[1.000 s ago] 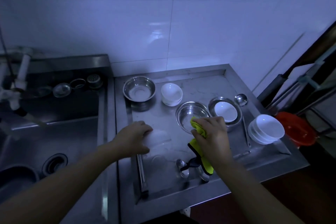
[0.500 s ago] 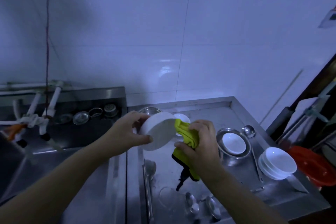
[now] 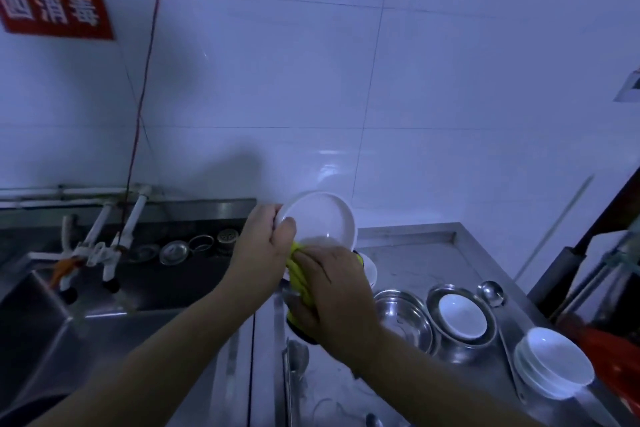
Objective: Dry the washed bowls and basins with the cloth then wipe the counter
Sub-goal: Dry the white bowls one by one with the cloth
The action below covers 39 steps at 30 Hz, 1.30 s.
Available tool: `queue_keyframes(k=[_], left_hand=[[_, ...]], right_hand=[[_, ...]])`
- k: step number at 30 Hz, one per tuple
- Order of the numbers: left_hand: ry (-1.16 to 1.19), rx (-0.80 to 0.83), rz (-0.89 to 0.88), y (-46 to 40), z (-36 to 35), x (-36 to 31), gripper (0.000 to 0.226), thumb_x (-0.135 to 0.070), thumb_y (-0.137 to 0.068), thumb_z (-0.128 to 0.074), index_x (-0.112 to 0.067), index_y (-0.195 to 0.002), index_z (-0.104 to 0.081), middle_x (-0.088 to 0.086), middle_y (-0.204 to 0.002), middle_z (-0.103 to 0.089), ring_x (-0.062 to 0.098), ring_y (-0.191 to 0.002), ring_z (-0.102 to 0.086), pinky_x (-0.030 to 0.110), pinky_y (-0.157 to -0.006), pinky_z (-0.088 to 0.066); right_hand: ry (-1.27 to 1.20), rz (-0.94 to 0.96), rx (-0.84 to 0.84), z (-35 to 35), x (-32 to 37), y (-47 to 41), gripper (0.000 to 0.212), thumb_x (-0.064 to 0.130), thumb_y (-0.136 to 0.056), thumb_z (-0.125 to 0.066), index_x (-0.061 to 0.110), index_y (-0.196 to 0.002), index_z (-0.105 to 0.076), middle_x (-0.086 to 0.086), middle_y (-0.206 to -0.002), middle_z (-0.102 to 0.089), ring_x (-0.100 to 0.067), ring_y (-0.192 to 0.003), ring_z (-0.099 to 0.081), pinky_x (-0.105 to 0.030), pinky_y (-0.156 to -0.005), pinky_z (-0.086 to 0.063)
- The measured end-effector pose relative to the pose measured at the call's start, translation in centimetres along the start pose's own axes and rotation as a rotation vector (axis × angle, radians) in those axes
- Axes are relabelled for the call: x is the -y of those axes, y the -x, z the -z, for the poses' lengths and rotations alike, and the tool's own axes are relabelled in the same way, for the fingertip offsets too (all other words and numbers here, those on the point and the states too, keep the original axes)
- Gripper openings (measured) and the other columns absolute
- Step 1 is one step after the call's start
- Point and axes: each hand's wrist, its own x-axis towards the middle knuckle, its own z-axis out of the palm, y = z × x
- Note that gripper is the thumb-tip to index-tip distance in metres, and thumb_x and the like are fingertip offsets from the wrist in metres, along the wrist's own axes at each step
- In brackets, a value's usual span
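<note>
Holding the white bowl (image 3: 320, 218) tilted above the steel counter (image 3: 415, 253), I grip its left rim with my left hand (image 3: 265, 246), while my right hand (image 3: 332, 291), fingers curled, presses the yellow cloth (image 3: 299, 276) against its lower edge.

A white dish (image 3: 320, 218) is held tilted above the steel tabletop (image 3: 415, 253), its inside facing the camera. A bunched yellow cloth (image 3: 298, 276) sits just below its lower rim.
</note>
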Motion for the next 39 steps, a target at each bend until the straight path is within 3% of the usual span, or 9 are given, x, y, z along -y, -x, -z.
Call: queue_keyframes(k=[6, 13, 18, 21, 25, 28, 32, 36, 39], left_hand=[[0.205, -0.01, 0.1, -0.1, -0.5, -0.2, 0.021, -0.032, -0.079, -0.04, -0.029, -0.091, -0.058, -0.001, -0.093, -0.062, 0.011, -0.082, -0.059, 0.025, -0.067, -0.046], [-0.096, 0.398, 0.024, -2.7, 2.7, -0.9, 0.028, -0.037, -0.079, -0.041, -0.036, -0.095, -0.064, -0.007, -0.091, -0.068, 0.008, -0.082, -0.063, 0.026, -0.069, -0.05], [0.305, 0.167, 0.106, -1.8, 1.0, -0.5, 0.021, -0.027, -0.086, -0.058, -0.033, -0.106, -0.063, -0.008, -0.097, -0.071, 0.012, -0.091, -0.067, 0.023, -0.069, -0.053], [0.462, 0.056, 0.076, 0.1, -1.1, -0.2, 0.034, -0.017, -0.095, -0.048, -0.049, -0.105, -0.056, -0.015, -0.101, -0.069, 0.005, -0.092, -0.066, 0.014, -0.068, -0.051], [0.402, 0.047, -0.025, -0.1, -0.8, -0.8, 0.031, -0.03, -0.092, -0.04, -0.051, -0.112, -0.049, -0.024, -0.105, -0.064, -0.004, -0.095, -0.061, 0.007, -0.069, -0.047], [0.248, 0.104, -0.072, -0.6, 0.3, -0.7, 0.027, -0.035, -0.089, -0.04, -0.051, -0.108, -0.049, -0.032, -0.098, -0.061, -0.008, -0.091, -0.059, 0.005, -0.065, -0.046], [0.024, 0.279, -0.053, -2.3, 1.9, -0.8, 0.027, -0.044, -0.083, -0.043, -0.053, -0.108, -0.051, -0.023, -0.101, -0.062, -0.002, -0.088, -0.06, 0.012, -0.064, -0.048], [0.315, 0.176, -0.014, -2.4, 1.0, -0.7, 0.033, -0.027, -0.082, -0.055, -0.041, -0.112, -0.058, -0.015, -0.105, -0.068, 0.003, -0.094, -0.064, 0.017, -0.071, -0.051], [0.441, 0.05, -0.05, -0.5, -1.3, -0.3, 0.039, -0.012, -0.09, -0.051, -0.047, -0.108, -0.054, -0.023, -0.103, -0.067, -0.003, -0.094, -0.063, 0.01, -0.071, -0.049]], right_hand=[[-0.016, 0.146, -0.121, -0.6, 0.0, -0.3, 0.042, 0.025, -0.08, -0.069, 0.003, -0.115, -0.059, -0.014, -0.115, -0.067, -0.026, -0.104, -0.063, -0.037, -0.089, -0.047], [0.169, 0.651, -0.002, 2.3, -7.0, -2.1, 0.011, 0.018, -0.084, -0.072, 0.008, -0.087, -0.074, -0.007, -0.093, -0.072, -0.024, -0.081, -0.066, -0.035, -0.079, -0.05], [0.28, 0.443, -0.1, 1.7, -5.7, -3.1, 0.014, 0.018, -0.084, -0.07, 0.008, -0.092, -0.074, -0.005, -0.09, -0.071, -0.024, -0.072, -0.063, -0.033, -0.072, -0.044], [0.213, 0.265, -0.218, 0.8, -3.5, -3.5, 0.025, 0.021, -0.084, -0.07, 0.011, -0.107, -0.069, -0.002, -0.093, -0.072, -0.022, -0.074, -0.065, -0.034, -0.069, -0.044], [0.106, 0.295, -0.251, 0.4, -2.7, -3.0, 0.038, 0.023, -0.084, -0.074, 0.014, -0.118, -0.059, -0.004, -0.104, -0.073, -0.02, -0.082, -0.068, -0.034, -0.071, -0.049], [0.116, 0.475, -0.166, 1.5, -5.3, -3.1, 0.026, 0.021, -0.084, -0.074, 0.011, -0.108, -0.071, -0.005, -0.105, -0.072, -0.02, -0.088, -0.068, -0.032, -0.074, -0.049], [0.214, 0.707, -0.034, 2.7, -8.7, -4.1, 0.013, 0.013, -0.08, -0.076, 0.01, -0.092, -0.076, -0.006, -0.099, -0.072, -0.022, -0.087, -0.067, -0.033, -0.079, -0.048], [0.256, 0.522, -0.115, 2.1, -7.3, -4.3, 0.014, 0.015, -0.083, -0.073, 0.01, -0.095, -0.075, -0.004, -0.1, -0.072, -0.021, -0.083, -0.066, -0.032, -0.075, -0.043], [0.225, 0.3, -0.213, 1.1, -4.6, -4.1, 0.018, 0.02, -0.09, -0.064, 0.012, -0.103, -0.074, -0.001, -0.1, -0.072, -0.022, -0.079, -0.064, -0.033, -0.07, -0.04]])
